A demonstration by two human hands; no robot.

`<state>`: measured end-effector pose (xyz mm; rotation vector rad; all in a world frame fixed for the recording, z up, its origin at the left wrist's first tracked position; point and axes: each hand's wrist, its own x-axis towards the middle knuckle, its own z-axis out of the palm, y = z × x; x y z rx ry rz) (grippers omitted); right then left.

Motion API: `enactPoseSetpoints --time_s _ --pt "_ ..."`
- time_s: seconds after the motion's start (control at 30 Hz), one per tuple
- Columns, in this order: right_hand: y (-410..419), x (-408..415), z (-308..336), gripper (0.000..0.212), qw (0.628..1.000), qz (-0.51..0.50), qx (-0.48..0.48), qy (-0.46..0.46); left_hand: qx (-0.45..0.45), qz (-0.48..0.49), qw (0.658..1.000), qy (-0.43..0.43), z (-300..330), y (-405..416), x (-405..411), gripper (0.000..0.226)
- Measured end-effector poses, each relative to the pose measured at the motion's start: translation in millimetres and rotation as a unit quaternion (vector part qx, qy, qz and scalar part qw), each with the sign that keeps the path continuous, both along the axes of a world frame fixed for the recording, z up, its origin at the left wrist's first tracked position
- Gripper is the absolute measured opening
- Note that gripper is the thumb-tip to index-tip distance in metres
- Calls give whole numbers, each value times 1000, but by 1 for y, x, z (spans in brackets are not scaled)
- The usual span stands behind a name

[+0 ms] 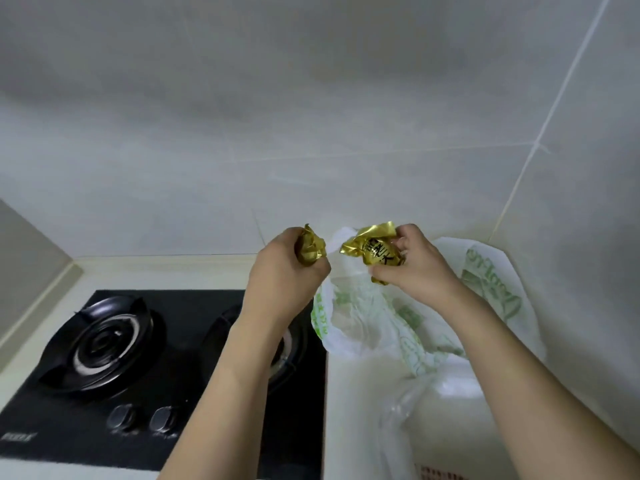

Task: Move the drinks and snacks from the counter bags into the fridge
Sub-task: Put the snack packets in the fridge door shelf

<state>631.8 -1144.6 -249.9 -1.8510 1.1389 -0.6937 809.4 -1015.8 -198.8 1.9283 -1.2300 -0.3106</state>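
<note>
Pale counter [363, 393] runs along the near edge, with a black glass gas hob [145, 393] sunk into it on the left. Two round control knobs [143, 418] sit at the hob's front, blurred, and behind them two ringed burners, the left burner [100, 342] in full view and the right one mostly hidden behind a forearm.

Nearest on the right, a clear plastic bag [401, 420] lies crumpled on the counter. Just beyond it stands a white bag with green print [491, 289], its mouth slack and open; I cannot make out what is inside.

Above that bag both arms reach forward. The left hand [284, 271] is curled tight round a gold foil snack packet [310, 251], only the crinkled top poking out above the fist. The right hand [412, 265] pinches a second gold packet [372, 252] with dark lettering, fingers and thumb closed on its right end, its crumpled foil ends sticking out. The two packets are close together but not touching, held in the air over the white bag's opening and the hob's right edge.

Behind everything, large light grey wall tiles [311, 116] meet in a corner on the right.
</note>
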Motion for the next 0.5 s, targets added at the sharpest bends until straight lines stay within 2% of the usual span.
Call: enactPoseSetpoints --time_s 0.17,0.27,0.43,0.5 --pt "31 30 15 53 998 36 -4 -53 -17 51 999 3 3 45 16 29" --pt "46 44 16 57 995 75 7 -60 -15 83 996 7 3 67 14 29" --pt "66 66 14 50 985 151 26 -82 0 164 985 -47 8 105 10 20" --pt "76 75 14 49 979 183 28 -85 4 197 979 -60 10 122 9 27"
